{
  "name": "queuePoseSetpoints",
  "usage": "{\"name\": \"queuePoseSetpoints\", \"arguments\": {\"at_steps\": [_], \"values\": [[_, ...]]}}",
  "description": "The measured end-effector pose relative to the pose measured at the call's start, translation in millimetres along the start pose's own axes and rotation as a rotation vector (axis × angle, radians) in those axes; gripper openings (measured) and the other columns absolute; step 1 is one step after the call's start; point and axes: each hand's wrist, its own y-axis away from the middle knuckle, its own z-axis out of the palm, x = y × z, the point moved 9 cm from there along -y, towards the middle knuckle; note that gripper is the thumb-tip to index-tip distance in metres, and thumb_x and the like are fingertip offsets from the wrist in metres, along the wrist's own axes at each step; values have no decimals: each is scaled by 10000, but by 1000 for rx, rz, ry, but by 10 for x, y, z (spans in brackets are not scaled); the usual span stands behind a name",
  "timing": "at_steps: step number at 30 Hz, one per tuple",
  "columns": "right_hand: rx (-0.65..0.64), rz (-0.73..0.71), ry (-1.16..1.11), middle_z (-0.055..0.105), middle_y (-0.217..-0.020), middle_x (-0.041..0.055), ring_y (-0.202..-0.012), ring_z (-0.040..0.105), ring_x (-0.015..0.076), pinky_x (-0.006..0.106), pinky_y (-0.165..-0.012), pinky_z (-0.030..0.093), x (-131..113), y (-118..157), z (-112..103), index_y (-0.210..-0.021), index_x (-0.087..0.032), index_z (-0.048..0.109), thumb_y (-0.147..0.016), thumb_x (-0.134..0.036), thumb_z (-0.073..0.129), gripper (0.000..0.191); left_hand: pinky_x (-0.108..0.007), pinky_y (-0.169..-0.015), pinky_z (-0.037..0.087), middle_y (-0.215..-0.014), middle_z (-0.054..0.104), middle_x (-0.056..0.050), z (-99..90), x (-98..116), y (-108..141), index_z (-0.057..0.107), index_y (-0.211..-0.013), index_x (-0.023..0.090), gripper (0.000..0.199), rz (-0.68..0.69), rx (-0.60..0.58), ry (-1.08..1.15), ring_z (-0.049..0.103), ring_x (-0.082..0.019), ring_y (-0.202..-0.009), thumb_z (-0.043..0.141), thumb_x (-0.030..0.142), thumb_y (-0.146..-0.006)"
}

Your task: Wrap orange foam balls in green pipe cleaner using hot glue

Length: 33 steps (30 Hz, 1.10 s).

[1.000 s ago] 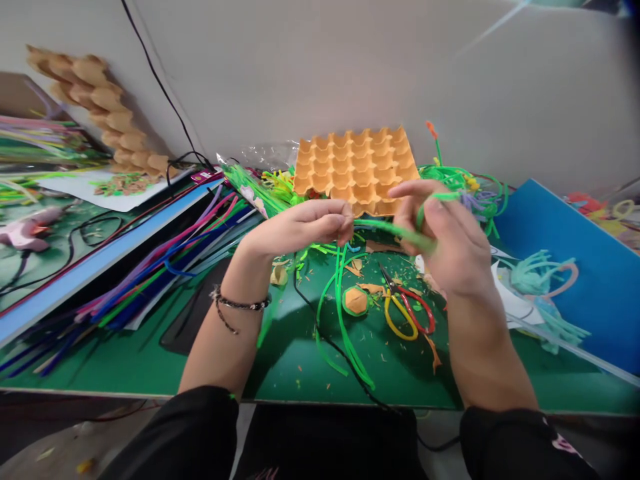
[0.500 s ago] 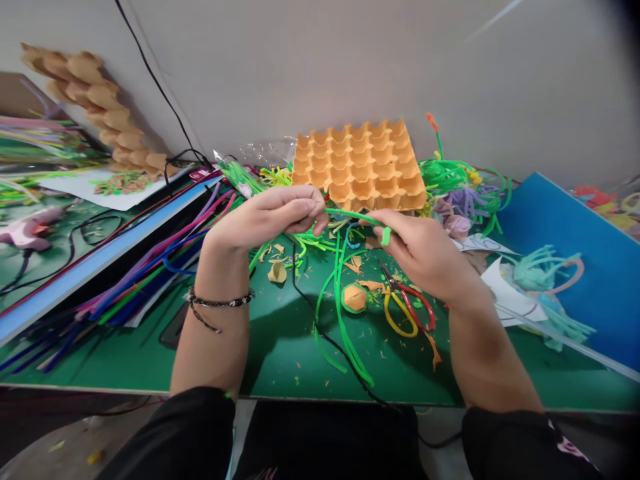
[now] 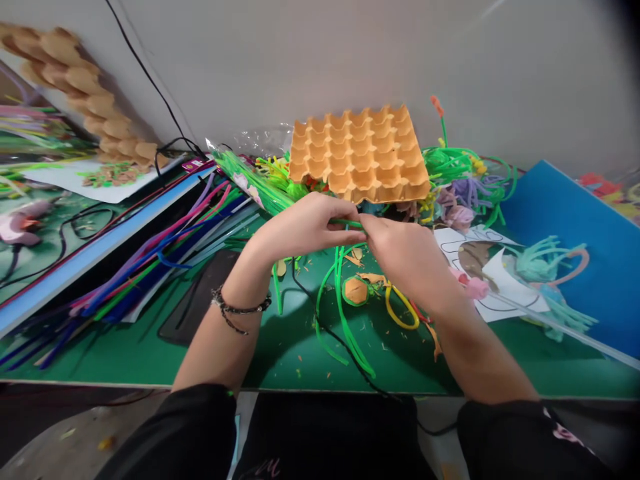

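Note:
A green pipe cleaner (image 3: 346, 223) runs between my two hands above the green table. My left hand (image 3: 313, 225) is closed on it, thumb pointing right. My right hand (image 3: 400, 252) meets the left one at the fingertips and pinches the same pipe cleaner. Below them, several long green pipe cleaners (image 3: 343, 313) lie in a curve. Beside these sits a small cardboard cup piece (image 3: 356, 291) with a green edge. Scissors with a yellow handle (image 3: 401, 313) and a red one lie partly under my right hand.
An orange egg tray (image 3: 360, 157) leans at the back wall. Coloured pipe cleaners (image 3: 125, 280) and a dark phone-like object (image 3: 200, 303) lie left, beyond them a pink glue gun (image 3: 23, 223). A blue board (image 3: 575, 260) stands right. A black cable (image 3: 333, 333) crosses the table.
My hands have come together, with the left moving right and the stretch of green pipe cleaner between them now short. The view has shifted slightly, and more of the dark object shows.

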Motion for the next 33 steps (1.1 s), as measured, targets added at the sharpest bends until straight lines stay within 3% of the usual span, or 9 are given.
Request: {"name": "queuePoseSetpoints", "arguments": {"at_steps": [3, 6, 8, 14, 18, 22, 28, 31, 33], "values": [[30, -88, -214, 701, -907, 75, -783, 667, 203, 271, -575, 394, -19, 27, -62, -1099, -160, 586, -937, -186, 385, 260, -211, -505, 280, -538, 471, 46, -56, 20, 30, 632, -721, 143, 173, 48, 1, 81, 367, -62, -509, 591, 292, -797], [208, -213, -394, 662, -1053, 63, -947, 632, 180, 283, -753, 474, -24, 92, -284, -1143, -175, 563, -925, -203, 432, 256, -211, -465, 253, -515, 427, 52, -104, 22, 55, 622, -710, 145, 202, 72, -3, 170, 319, -56, -479, 571, 308, -818], [308, -258, -405, 628, -1062, 50, -949, 611, 161, 285, -791, 486, -14, 139, -400, -1172, -200, 550, -910, -201, 458, 278, -206, -442, 244, -506, 391, 54, -95, 15, 59, 578, -658, 149, 253, 93, -32, 251, 297, -53, -469, 571, 340, -825], [444, -302, -262, 567, -987, 22, -841, 567, 129, 268, -729, 496, -51, 193, -454, -1127, -300, 576, -935, -221, 404, 270, -212, -394, 213, -489, 315, 51, 50, -122, 57, 464, -560, 164, 475, 111, -186, 572, 261, -55, -450, 529, 541, -841], [559, -355, -230, 593, -907, 9, -777, 572, 111, 234, -646, 467, -76, 240, -465, -1021, -307, 630, -954, -245, 380, 266, -234, -384, 192, -467, 298, 52, 189, -126, 104, 494, -576, 168, 484, 124, -370, 687, 236, -57, -423, 512, 575, -837], [609, -394, -196, 616, -857, 3, -696, 559, 103, 243, -584, 428, -93, 266, -468, -1031, -323, 646, -944, -245, 423, 252, -254, -378, 196, -461, 314, 44, 254, -144, 123, 486, -559, 177, 471, 102, -425, 764, 238, -64, -405, 557, 573, -804], [627, -414, -130, 621, -808, -6, -645, 538, 107, 268, -536, 379, -75, 232, -358, -1043, -342, 652, -937, -279, 449, 238, -270, -369, 187, -411, 243, 51, 298, -180, 98, 335, -485, 209, 524, 77, -384, 875, 220, -78, -374, 544, 578, -792], [737, -385, -114, 624, -806, -10, -657, 540, 105, 263, -568, 395, -28, 294, -423, -1067, -322, 642, -937, -257, 454, 237, -247, -380, 202, -447, 268, 52, 180, -119, 75, 376, -522, 199, 445, 71, -256, 783, 235, -69, -397, 534, 485, -824], [720, -351, -142, 629, -817, -4, -703, 561, 109, 258, -608, 420, -3, 302, -474, -1049, -292, 643, -947, -261, 434, 235, -219, -398, 235, -500, 336, 45, 45, -72, 72, 458, -598, 182, 325, 54, -124, 623, 277, -61, -430, 510, 373, -856]]}}
